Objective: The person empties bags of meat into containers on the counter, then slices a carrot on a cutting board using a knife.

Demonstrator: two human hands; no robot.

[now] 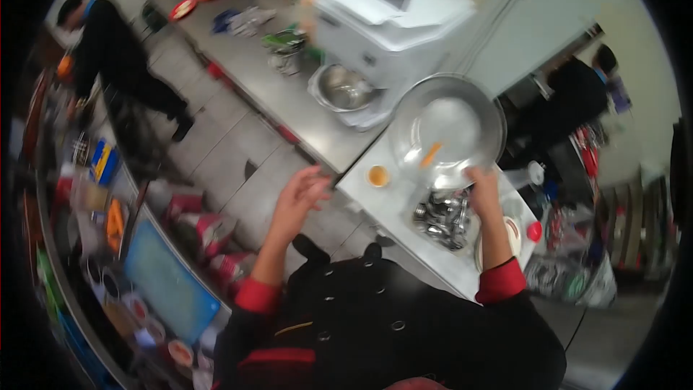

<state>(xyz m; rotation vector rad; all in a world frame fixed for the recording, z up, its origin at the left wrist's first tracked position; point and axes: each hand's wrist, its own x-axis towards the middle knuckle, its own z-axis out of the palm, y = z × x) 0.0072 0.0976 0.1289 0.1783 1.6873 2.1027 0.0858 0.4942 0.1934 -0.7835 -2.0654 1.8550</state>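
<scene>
A large round metal bowl (462, 112) is tilted over a white table (382, 209), with an orange object (431, 154) inside it. My right hand (482, 188) grips the near rim of this bowl. Just below it on the table lies a pile of shiny metal utensils (444, 218). My left hand (304, 191) is raised over the floor to the left of the table, fingers apart, holding nothing. Between my hands, a small cup with orange contents (378, 176) stands near the table's left edge.
A white machine (393, 11) and a metal pot (345, 88) stand on the steel counter (289, 112) ahead. A blue cutting board (170, 278) lies at the left. One person (119, 50) stands far left, another person (570, 101) at the right.
</scene>
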